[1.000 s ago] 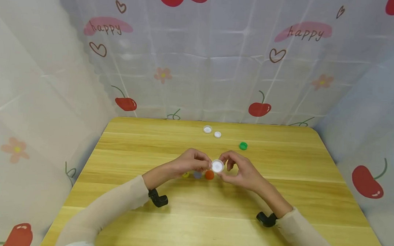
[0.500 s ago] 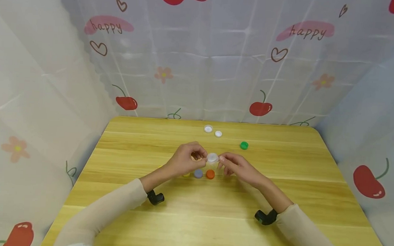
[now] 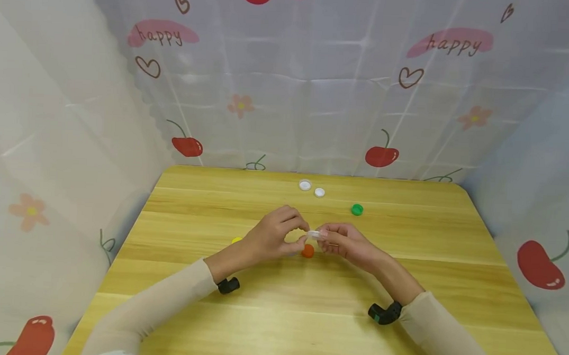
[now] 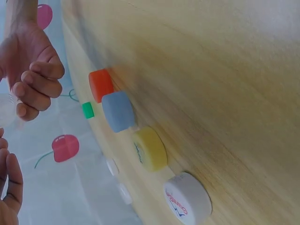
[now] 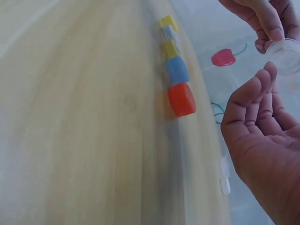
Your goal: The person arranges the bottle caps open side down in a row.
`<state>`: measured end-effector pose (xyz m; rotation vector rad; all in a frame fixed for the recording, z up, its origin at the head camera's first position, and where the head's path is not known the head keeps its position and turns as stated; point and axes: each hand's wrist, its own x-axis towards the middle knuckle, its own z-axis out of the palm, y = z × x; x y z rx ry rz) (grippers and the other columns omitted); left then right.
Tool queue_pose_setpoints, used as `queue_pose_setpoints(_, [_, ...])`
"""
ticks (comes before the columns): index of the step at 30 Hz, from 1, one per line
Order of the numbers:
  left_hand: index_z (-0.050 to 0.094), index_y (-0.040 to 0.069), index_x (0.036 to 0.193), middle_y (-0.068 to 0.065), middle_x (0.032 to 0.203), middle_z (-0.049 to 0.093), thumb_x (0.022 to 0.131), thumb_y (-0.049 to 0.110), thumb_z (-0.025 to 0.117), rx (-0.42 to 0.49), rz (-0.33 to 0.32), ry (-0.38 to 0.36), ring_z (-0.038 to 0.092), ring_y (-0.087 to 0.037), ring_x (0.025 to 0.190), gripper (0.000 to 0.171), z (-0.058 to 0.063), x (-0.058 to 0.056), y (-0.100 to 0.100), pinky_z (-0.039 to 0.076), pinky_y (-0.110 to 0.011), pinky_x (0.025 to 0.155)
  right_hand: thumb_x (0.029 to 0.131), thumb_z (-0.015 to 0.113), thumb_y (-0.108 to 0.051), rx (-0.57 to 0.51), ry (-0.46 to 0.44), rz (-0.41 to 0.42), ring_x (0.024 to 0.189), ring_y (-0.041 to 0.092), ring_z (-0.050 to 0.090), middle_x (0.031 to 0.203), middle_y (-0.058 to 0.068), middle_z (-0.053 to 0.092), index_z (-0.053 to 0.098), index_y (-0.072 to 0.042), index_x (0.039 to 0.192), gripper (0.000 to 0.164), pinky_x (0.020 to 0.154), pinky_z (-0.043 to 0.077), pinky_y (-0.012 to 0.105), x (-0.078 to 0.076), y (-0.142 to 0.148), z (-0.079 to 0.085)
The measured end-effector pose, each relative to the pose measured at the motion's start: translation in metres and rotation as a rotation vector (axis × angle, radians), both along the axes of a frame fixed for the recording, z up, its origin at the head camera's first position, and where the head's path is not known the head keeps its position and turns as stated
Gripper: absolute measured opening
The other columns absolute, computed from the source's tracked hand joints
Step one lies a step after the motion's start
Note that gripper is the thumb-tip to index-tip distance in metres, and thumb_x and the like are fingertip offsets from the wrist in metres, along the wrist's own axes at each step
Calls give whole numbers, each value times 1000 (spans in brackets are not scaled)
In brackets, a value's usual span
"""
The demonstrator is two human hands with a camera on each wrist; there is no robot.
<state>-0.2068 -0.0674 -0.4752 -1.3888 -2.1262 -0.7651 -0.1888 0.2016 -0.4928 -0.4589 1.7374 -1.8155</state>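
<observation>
A clear, whitish round plastic lid [image 3: 314, 234] is held above the table between both hands, its thin edge turned to the head camera. My left hand [image 3: 274, 232] pinches its left side between thumb and fingertips, while my right hand [image 3: 350, 244] grips the right side. In the right wrist view the transparent lid [image 5: 286, 57] is at the upper right. Under the hands is a row of bottle caps: an orange cap [image 4: 101, 85], a blue-grey cap [image 4: 118, 111], a yellow cap [image 4: 151, 149] and a white printed cap [image 4: 188, 199]. Another yellow cap [image 5: 168, 21] ends the row.
Towards the back of the wooden table [image 3: 278, 315] lie a green cap [image 3: 356, 210], a small white cap [image 3: 319, 192] and a white cap with a clear rim [image 3: 305, 185]. A cherry-patterned curtain [image 3: 287, 109] hangs behind the table.
The lid has tipped from facing the head camera to edge-on, as both hands turned it. My right fingers have shifted on its edge. The head view has moved slightly.
</observation>
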Motion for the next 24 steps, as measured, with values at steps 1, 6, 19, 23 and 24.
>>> queue_pose_setpoints(1, [75, 13, 103, 3, 100, 69, 91, 14, 79, -4, -4, 4, 63, -14, 94, 13, 0, 0, 1, 54, -23, 82, 113, 53, -25, -7, -1, 0, 93, 10, 64, 103, -3, 68, 66, -3, 122, 27, 91, 60, 28, 0, 0, -1])
queue_pose_setpoints(6, [76, 12, 105, 3, 102, 70, 92, 16, 80, -10, -21, -26, 63, -13, 94, 14, 2, 3, 4, 55, -23, 82, 112, 54, -22, 39, 65, -29, 89, 12, 60, 99, -1, 65, 62, 5, 122, 30, 88, 58, 30, 2, 4, -1])
queue_pose_setpoints(19, [78, 19, 119, 1, 112, 73, 93, 33, 87, 27, 13, -562, 66, -12, 99, 30, -1, 6, 13, 60, -26, 82, 90, 86, -9, 283, 658, -217, 85, 14, 62, 97, 1, 68, 70, -17, 112, 28, 81, 59, 40, 12, 12, 10])
queue_pose_setpoints(23, [78, 20, 118, 3, 112, 73, 92, 32, 87, 16, 26, -601, 64, -10, 99, 30, 0, 7, 17, 59, -26, 81, 88, 88, -8, 281, 699, -235, 85, 16, 63, 98, -1, 70, 70, -17, 113, 31, 80, 59, 38, 15, 13, 9])
queue_pose_setpoints(24, [78, 20, 118, 3, 112, 72, 92, 32, 88, 14, 27, -610, 64, -10, 99, 30, 0, 7, 18, 60, -26, 81, 88, 88, -8, 283, 707, -238, 85, 16, 63, 99, -1, 70, 71, -17, 113, 31, 80, 59, 37, 16, 14, 9])
